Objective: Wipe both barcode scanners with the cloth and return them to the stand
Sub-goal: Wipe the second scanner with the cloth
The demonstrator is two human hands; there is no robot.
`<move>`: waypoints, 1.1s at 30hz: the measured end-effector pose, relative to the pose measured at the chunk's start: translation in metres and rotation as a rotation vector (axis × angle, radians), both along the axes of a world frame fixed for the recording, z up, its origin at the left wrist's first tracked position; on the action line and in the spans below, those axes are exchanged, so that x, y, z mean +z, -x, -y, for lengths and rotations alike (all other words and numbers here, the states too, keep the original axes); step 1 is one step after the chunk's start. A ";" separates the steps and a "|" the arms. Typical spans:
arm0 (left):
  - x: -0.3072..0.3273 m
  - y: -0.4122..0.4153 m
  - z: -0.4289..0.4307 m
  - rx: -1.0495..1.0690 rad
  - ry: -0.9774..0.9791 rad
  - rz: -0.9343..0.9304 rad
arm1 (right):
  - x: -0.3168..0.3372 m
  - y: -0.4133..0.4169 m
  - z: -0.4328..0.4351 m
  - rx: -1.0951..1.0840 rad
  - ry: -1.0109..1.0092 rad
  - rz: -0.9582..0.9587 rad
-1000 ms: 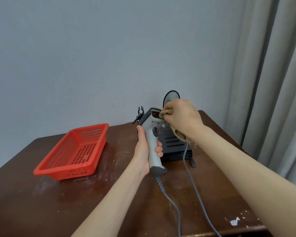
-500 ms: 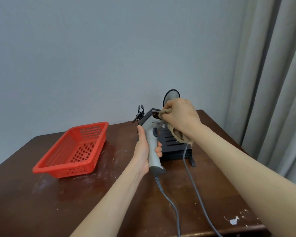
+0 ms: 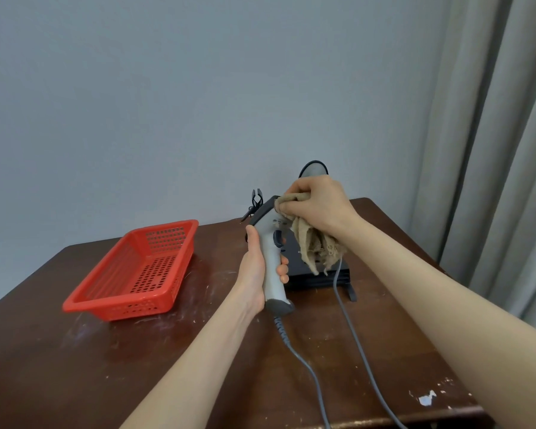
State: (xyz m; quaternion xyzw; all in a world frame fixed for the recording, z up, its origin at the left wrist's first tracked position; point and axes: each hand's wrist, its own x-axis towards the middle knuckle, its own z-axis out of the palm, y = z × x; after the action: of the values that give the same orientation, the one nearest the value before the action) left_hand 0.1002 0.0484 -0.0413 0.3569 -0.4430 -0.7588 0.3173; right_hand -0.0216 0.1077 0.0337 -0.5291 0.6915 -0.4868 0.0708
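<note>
Bare table (image 3: 59, 351) lies open in front of the red basket (image 3: 130, 274). 2 grey cables (image 3: 347, 320) trail across the table's right half; the black stand (image 3: 316, 278) blocks the back, and the curtain (image 3: 492, 150) closes off the right

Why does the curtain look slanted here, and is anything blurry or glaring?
Head view: the wide-angle lens tilts the curtain near the right edge. Head view: lighting is soft and even, with only a dull sheen on the table beside the red basket. Head view: the scanner and cloth look fairly sharp, without motion blur.
</note>
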 end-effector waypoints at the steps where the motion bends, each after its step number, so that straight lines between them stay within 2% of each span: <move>1: 0.000 -0.001 0.001 0.005 0.000 0.000 | -0.002 0.002 0.001 -0.016 -0.036 -0.040; 4: -0.004 -0.004 0.001 -0.001 -0.022 -0.006 | -0.006 0.009 0.001 -0.179 -0.224 -0.312; 7: -0.007 -0.007 0.004 0.008 -0.037 -0.052 | -0.005 0.015 -0.001 -0.276 -0.203 -0.311; 10: -0.006 -0.009 0.006 0.011 -0.047 -0.088 | -0.010 0.020 -0.002 -0.249 -0.331 -0.326; 14: -0.005 -0.009 0.005 -0.003 -0.053 -0.107 | -0.012 0.024 -0.004 -0.098 -0.170 -0.039; 16: -0.005 -0.010 0.005 -0.008 -0.054 -0.109 | -0.009 0.022 -0.007 -0.082 -0.077 0.010; 19: -0.004 -0.009 0.004 -0.010 -0.052 -0.093 | -0.006 0.014 -0.008 -0.074 -0.003 -0.096; 21: -0.002 -0.007 0.003 -0.010 -0.051 -0.079 | -0.006 0.009 -0.006 -0.075 -0.043 -0.192; 25: 0.000 -0.004 0.000 -0.023 -0.026 -0.041 | -0.007 0.006 -0.003 -0.212 -0.106 -0.364; 33: 0.002 -0.002 -0.003 -0.036 0.001 -0.001 | -0.004 -0.002 0.002 -0.231 0.000 -0.246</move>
State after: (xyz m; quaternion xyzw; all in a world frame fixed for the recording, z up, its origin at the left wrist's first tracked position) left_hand 0.1021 0.0517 -0.0389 0.3484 -0.4494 -0.7644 0.3039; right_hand -0.0200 0.1057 0.0296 -0.5018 0.7512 -0.4231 -0.0707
